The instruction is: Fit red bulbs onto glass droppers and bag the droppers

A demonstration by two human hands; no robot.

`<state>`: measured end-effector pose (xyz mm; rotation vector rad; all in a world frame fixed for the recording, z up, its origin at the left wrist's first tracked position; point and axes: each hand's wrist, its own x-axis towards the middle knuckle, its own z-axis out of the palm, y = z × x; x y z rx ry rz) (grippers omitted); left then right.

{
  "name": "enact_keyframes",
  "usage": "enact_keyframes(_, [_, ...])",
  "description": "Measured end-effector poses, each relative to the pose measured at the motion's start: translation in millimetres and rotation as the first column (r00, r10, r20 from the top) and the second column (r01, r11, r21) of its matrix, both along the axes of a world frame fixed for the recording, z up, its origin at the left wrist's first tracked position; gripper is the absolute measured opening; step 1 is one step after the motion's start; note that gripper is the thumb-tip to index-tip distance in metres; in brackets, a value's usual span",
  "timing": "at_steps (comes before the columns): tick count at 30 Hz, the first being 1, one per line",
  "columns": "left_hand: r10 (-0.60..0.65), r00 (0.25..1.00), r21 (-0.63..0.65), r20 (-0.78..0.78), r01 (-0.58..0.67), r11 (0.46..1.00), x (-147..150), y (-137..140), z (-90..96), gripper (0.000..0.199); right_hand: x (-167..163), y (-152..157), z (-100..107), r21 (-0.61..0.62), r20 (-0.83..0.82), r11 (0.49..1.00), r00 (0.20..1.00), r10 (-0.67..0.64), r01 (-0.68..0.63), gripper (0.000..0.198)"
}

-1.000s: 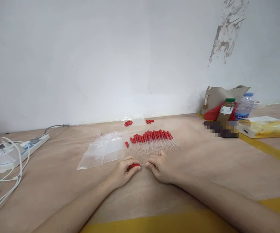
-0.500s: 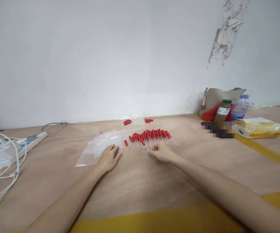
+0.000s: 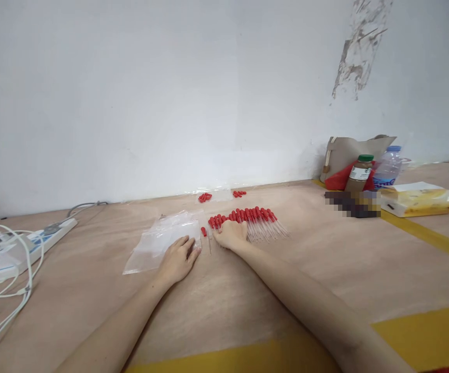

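Glass droppers with red rubber bulbs [image 3: 263, 216] lie side by side in a row, their thin clear tubes pointing towards me. My right hand [image 3: 231, 234] is curled closed over the left part of this row, palm down. It covers several tubes, and what its fingertips grip is hidden. My left hand [image 3: 180, 259] rests flat with fingers apart on the right edge of clear plastic bags [image 3: 146, 254]. Between my hands lie a loose red bulb [image 3: 204, 231] and a single thin glass tube [image 3: 209, 243].
Small bags of red bulbs [image 3: 205, 197] lie by the wall. A power strip [image 3: 49, 235] with white cables is at left. At right are a tissue pack [image 3: 419, 202], a green-capped bottle [image 3: 360, 173], a clear bottle [image 3: 388, 166], and a beige bag [image 3: 341, 153].
My right hand has moved left, from the middle of the row to its left part. The tilted dropper seen at that hand is now out of sight. My left hand stays on the bags.
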<state>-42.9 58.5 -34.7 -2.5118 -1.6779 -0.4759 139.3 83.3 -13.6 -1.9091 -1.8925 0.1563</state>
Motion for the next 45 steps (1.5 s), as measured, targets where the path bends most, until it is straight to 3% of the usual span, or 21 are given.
enact_keyframes(7, [-0.090,0.996,0.019,-0.017,0.090,0.996,6.6,17.3,19.1,0.034,-12.0,-15.4,-0.2,0.053,0.066,0.993,0.993,0.099,-0.103,0.034])
enact_keyframes(10, [-0.192,0.979,0.015,-0.067,0.193,0.981,13.8,36.0,24.3,0.034,-21.9,-21.3,-0.1,0.033,0.088,0.991,0.988,0.127,-0.130,0.031])
enact_keyframes(15, [-0.249,0.966,-0.028,-0.071,0.248,0.968,20.9,60.6,25.8,0.027,-26.8,-26.9,5.2,-0.025,0.142,0.991,0.981,0.131,-0.129,0.030])
enact_keyframes(23, [-0.332,0.943,-0.056,-0.034,0.330,0.942,13.3,67.7,33.1,0.019,-26.3,-35.1,17.1,-0.115,0.150,0.975,0.967,0.205,-0.189,0.027])
enact_keyframes(29, [-0.327,0.944,0.019,0.047,0.327,0.945,6.7,43.5,39.7,0.016,33.3,-48.7,20.3,-0.087,0.017,0.959,0.962,0.272,-0.270,0.026])
enact_keyframes(31, [-0.321,0.941,0.040,0.106,0.318,0.947,9.9,27.6,37.3,0.012,58.5,-53.3,16.2,0.032,-0.152,0.911,0.899,0.410,-0.410,0.022])
enact_keyframes(34, [-0.301,0.881,-0.001,0.365,0.324,0.946,23.1,2.1,27.5,0.009,84.4,-58.9,7.0,0.173,-0.247,0.882,0.848,0.469,-0.438,0.025])
enact_keyframes(36, [-0.271,0.820,-0.051,0.505,0.342,0.938,34.3,-12.6,18.4,0.012,91.8,-63.4,-0.2,0.268,-0.262,0.864,0.831,0.491,-0.426,0.025])
enact_keyframes(39, [-0.250,0.768,-0.081,0.590,0.364,0.928,46.7,-28.4,5.4,0.021,92.5,-73.4,-11.2,0.351,-0.272,0.855,0.833,0.482,-0.381,0.021])
enact_keyframes(45, [-0.266,0.790,-0.070,0.553,0.361,0.930,50.1,-38.5,0.1,0.022,83.1,-89.1,-21.0,0.294,-0.198,0.867,0.862,0.466,-0.402,0.015])
